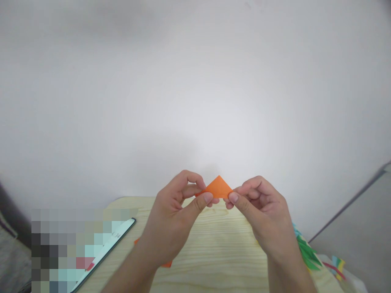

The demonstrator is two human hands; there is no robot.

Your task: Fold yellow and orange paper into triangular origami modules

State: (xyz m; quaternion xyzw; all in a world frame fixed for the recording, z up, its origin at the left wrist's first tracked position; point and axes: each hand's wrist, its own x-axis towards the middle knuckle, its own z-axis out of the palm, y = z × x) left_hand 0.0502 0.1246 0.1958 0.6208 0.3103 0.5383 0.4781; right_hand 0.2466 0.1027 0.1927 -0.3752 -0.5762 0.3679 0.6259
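An orange sheet of folded paper (218,188), shaped like a triangle with its point up, is held above the table between both hands. My left hand (180,203) pinches its left corner between thumb and fingers. At the right corner, my right hand (262,207) grips the paper the same way, the thumb in front. Beneath my left wrist lies another orange paper piece (166,264), mostly hidden by the forearm.
The pale wood-grain table (214,252) stands against a white wall (195,101). A tablet-like device (104,248) with a lit screen lies at the left, partly blurred out. Green folded paper (308,252) and colourful strips (337,266) are at the right edge.
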